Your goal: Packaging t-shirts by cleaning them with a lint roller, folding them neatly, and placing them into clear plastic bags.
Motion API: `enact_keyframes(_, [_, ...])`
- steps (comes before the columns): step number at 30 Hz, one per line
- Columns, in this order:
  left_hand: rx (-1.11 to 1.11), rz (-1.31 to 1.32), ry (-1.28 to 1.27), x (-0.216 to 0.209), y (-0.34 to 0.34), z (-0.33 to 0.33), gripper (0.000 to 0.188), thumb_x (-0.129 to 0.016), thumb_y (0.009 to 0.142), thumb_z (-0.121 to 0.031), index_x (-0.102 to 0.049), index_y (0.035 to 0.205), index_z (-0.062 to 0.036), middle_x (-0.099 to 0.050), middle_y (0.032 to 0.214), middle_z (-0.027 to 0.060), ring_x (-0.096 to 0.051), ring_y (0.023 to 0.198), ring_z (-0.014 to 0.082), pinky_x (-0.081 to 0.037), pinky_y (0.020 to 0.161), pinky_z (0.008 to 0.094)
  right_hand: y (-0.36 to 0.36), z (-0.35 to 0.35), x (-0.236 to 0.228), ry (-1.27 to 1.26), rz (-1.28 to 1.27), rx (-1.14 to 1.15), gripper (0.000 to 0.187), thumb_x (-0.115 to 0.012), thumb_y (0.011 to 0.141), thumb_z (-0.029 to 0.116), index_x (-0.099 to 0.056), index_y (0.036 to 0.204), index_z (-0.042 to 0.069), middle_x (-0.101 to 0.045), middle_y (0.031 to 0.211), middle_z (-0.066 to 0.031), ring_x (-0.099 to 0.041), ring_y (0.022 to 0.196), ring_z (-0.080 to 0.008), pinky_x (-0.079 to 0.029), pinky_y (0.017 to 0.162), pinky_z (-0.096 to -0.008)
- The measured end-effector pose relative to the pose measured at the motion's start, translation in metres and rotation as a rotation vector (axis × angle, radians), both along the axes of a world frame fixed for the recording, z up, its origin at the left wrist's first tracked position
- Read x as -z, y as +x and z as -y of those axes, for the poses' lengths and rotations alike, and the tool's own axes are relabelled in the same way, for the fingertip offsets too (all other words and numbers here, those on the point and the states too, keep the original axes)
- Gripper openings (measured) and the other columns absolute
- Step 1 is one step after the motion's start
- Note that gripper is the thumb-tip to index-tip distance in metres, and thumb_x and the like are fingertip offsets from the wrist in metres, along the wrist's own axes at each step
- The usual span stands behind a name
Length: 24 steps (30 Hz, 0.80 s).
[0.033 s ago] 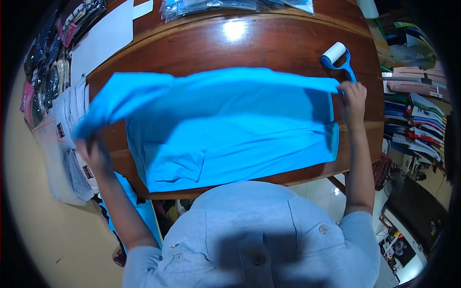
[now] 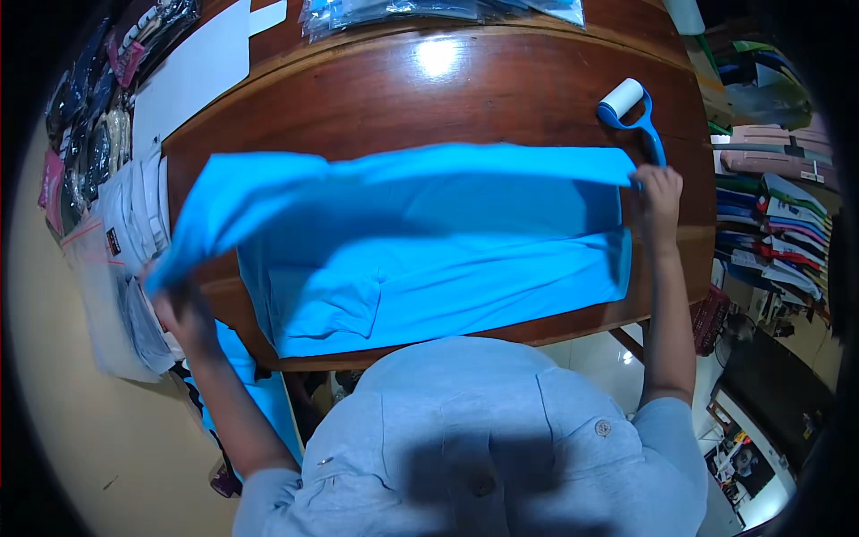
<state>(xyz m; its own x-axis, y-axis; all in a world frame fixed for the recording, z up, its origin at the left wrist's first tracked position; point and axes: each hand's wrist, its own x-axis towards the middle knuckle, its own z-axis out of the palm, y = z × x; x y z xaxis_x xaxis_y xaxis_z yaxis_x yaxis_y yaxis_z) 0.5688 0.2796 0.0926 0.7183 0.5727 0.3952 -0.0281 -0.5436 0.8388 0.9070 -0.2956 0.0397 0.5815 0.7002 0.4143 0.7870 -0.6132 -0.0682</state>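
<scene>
A bright blue shirt [image 2: 447, 268] lies partly folded across the wooden table, with what looks like a sleeve folded in at its near left. My left hand [image 2: 183, 313] pinches the left end of the shirt's upper layer, raised off the table and a little blurred. At the right end, my right hand [image 2: 660, 192] grips the corner of the same long edge. Between my hands the lifted layer stretches over the part lying flat and shades it. Just beyond my right hand is a lint roller [image 2: 633, 109] with a white roll and blue handle.
The wooden table [image 2: 376, 89] has bagged garments [image 2: 438, 11] at its far edge and a white board [image 2: 192, 76] at the far left. Packed clothes [image 2: 130, 224] are piled on the left. Stacks of folded clothes [image 2: 774, 233] stand to the right.
The raised edge of the shirt has come slightly nearer to me. Both hands have shifted a little toward me, still holding it.
</scene>
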Motion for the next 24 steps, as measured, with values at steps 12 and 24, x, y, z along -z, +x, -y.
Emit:
enact_keyframes(12, [0.147,-0.638,-0.003,0.053,-0.139,0.116,0.022,-0.071,0.075,-0.004,-0.050,0.078,-0.0072,-0.072,0.092,0.0060,-0.060,0.091,0.0253,-0.038,0.090,0.0364,-0.043,0.043,0.042,-0.210,-0.214,0.025,0.027,-0.068,0.069,-0.002,-0.057,0.092,0.009,-0.059,0.097,-0.0056,-0.055,0.095,-0.0271,-0.041,0.084,-0.0409])
enact_keyframes(24, [-0.075,-0.554,-0.071,0.100,-0.061,0.047,0.047,-0.047,0.100,-0.015,-0.045,0.147,-0.0166,-0.053,0.142,0.0133,-0.049,0.133,0.0237,-0.036,0.111,0.0405,-0.069,-0.045,0.046,0.002,-0.278,0.058,0.044,-0.062,0.092,0.026,-0.056,0.134,0.013,-0.048,0.146,-0.0102,-0.041,0.137,-0.0335,-0.027,0.115,-0.0502])
